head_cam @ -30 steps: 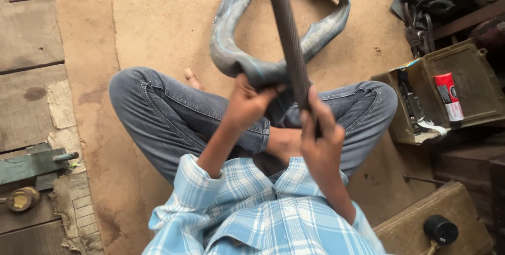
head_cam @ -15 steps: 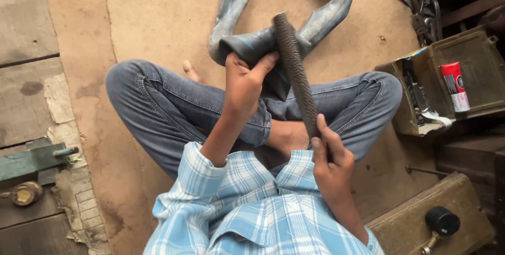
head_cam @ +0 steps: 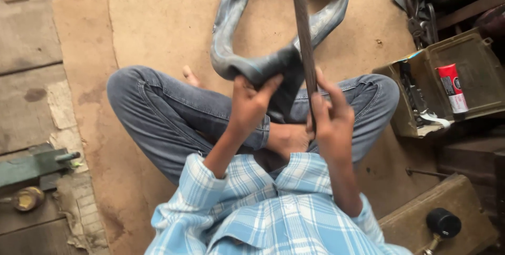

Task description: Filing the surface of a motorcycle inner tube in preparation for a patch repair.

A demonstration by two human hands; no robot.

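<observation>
The left hand (head_cam: 251, 102) is clenched on a folded part of the grey rubber inner tube (head_cam: 231, 39), pinching it over the person's crossed legs, while the rest of the loop lies out on the brown board floor (head_cam: 158, 34) toward its far edge. The right hand (head_cam: 329, 115) has its grip closed round the lower end of a long dark rasp-like bar (head_cam: 302, 29), which stands steeply across the fold; whether its face actually touches the rubber is hard to tell from this angle.

The risks, as I judge them: the bar could skid off the rounded fold and strike the left thumb or the bare foot (head_cam: 286, 139) just beneath, since the tube is held only by a pinch. Too hard a stroke on thin rubber might also tear it.

The floor is worn board and planks, dusty. At its right edge sits an open olive box (head_cam: 473, 65) with a red tube (head_cam: 451, 88) and tools; a black knob (head_cam: 443, 222) rests on another box at the near right corner. A green metal piece (head_cam: 31, 163) lies at the left edge.
</observation>
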